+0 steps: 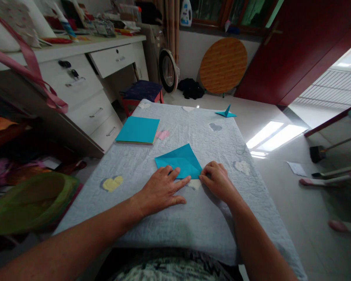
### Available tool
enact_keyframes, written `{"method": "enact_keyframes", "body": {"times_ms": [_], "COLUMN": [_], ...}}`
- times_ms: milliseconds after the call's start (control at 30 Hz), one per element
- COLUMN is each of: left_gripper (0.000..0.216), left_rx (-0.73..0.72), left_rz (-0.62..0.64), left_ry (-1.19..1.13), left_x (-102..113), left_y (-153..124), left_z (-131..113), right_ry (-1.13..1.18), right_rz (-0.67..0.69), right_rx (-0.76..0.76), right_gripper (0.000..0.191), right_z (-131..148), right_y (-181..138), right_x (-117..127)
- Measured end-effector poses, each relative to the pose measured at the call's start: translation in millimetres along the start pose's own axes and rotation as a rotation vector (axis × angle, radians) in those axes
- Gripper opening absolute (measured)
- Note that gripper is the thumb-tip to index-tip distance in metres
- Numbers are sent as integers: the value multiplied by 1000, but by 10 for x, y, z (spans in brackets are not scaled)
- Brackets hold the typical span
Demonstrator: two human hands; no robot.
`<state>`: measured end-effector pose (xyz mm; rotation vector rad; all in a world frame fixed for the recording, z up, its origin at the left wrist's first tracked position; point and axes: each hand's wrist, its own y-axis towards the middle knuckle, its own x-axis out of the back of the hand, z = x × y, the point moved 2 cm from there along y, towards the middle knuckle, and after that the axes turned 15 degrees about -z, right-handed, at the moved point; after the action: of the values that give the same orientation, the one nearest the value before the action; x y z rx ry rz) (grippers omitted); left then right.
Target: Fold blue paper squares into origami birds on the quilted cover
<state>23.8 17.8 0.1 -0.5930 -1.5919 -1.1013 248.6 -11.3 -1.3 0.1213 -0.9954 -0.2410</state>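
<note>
A blue sheet of origami paper (pixel 183 160), folded along its near edge, lies on the cloth-covered table (pixel 152 230) in front of me. My left hand (pixel 162 187) rests on its near left part with fingers spread, fingertips touching the paper. At the sheet's right corner, my right hand (pixel 216 178) pinches the paper between thumb and curled fingers. A stack of square paper (pixel 139 130), blue on top, sits farther off to the left. Near the far right corner of the table stands a small folded blue paper shape (pixel 226 113) with one point up.
White drawers and a cluttered desk (pixel 84 48) are at the left, with a dark-topped stool (pixel 142 91) beside them. A green basket (pixel 32 199) stands low on the left. Beyond the table are an open-doored washing machine (pixel 155 47) and a round wooden board (pixel 224 64).
</note>
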Motion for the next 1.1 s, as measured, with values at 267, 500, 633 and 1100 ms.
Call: {"method": "enact_keyframes", "body": {"times_ms": [267,500,633,1100], "left_gripper": [67,64,61,78], "left_rx": [12,4,-29,42], "left_rz": [-13,13,51,71], "left_ry": [15,8,-40,-54], "left_x": [-16,-10,-73,-121], "left_y": [-15,14,24,52], "left_z": [6,-27,-66,-164], "right_ry": [36,15,-19,-98], "right_rz": [68,47,17,13], "right_rx": [35,10,-4,-1], "right_gripper": [14,6,10,15], "right_z": [-90,-17,1,31], "right_y": [-14,4,5,-13], "right_x": [121,88,63,38]}}
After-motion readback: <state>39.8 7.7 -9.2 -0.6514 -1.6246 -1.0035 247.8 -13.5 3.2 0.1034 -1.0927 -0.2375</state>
